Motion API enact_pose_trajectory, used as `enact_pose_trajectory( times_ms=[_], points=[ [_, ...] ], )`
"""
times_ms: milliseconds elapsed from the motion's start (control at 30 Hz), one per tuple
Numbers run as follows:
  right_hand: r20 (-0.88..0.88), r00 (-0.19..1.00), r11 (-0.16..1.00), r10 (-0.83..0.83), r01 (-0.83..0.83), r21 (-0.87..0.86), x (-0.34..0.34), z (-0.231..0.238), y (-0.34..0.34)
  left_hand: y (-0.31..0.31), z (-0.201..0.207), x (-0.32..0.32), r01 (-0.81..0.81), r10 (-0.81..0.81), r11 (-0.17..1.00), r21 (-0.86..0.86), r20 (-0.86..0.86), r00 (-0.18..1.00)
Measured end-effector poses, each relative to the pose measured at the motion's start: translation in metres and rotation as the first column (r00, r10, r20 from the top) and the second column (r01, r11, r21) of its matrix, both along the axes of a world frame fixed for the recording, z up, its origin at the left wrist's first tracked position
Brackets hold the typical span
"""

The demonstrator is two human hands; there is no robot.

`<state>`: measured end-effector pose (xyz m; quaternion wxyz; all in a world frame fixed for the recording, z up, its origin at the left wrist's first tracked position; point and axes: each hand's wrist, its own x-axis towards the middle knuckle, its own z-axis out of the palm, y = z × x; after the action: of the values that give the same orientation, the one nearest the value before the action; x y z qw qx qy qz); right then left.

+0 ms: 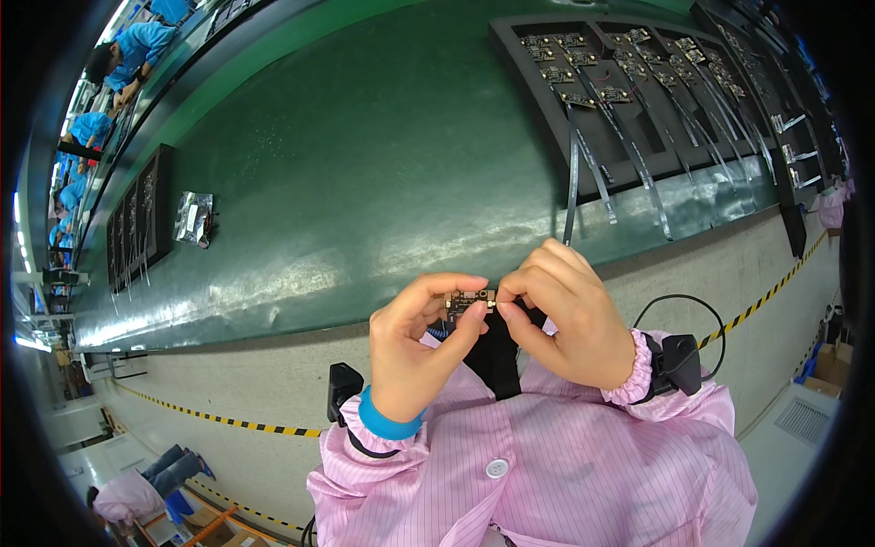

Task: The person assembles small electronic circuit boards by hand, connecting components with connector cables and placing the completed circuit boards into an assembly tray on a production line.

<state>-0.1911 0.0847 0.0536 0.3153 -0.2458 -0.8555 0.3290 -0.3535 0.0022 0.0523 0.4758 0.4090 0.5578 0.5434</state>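
A small circuit board (469,298) is pinched by its edges between the thumb and fingers of my left hand (410,337), above the gap between the table and my lap. Thumb and forefinger of my right hand (570,314) are closed together at the board's right end, by a small light-coloured part. Whether they grip that part or something finer is too small to tell. A blue band (387,417) circles my left wrist.
On the green table (365,155), a black foam tray (629,169) at the right holds several circuit boards with ribbon cables hanging over its near edge. At the left lie a silvery bag (193,219) and another dark tray (162,205). People in blue work beyond the far left edge.
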Motion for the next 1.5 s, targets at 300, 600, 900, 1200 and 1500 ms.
enact_pose_trajectory(
  times_ms=[300, 600, 900, 1200, 1500],
  points=[
    [0.027, 0.999, 1.000, -0.017, 0.017, 0.002, 0.000, -0.001, -0.001, 0.001, -0.002, 0.001, -0.010, 0.011, 1.000, 0.006, -0.096, 0.995],
    [0.038, 0.999, 0.999, -0.007, 0.009, -0.050, 0.001, -0.005, -0.002, 0.000, -0.002, 0.002, 0.002, -0.003, 1.000, -0.008, -0.125, 0.992],
    [0.051, 0.999, 0.993, 0.010, -0.003, -0.121, 0.001, -0.004, -0.003, 0.000, -0.007, 0.003, -0.008, 0.009, 1.000, 0.008, -0.175, 0.985],
    [-0.006, 0.999, 0.944, 0.032, -0.032, -0.328, 0.007, 0.006, 0.003, 0.001, 0.009, -0.006, 0.049, -0.051, 0.999, -0.019, -0.096, 0.994],
    [-0.025, 0.963, 0.686, 0.268, -0.209, -0.697, 0.014, 0.009, 0.008, 0.002, 0.026, -0.016, 0.334, -0.348, 0.937, -0.099, -0.221, 0.911]
  ],
)
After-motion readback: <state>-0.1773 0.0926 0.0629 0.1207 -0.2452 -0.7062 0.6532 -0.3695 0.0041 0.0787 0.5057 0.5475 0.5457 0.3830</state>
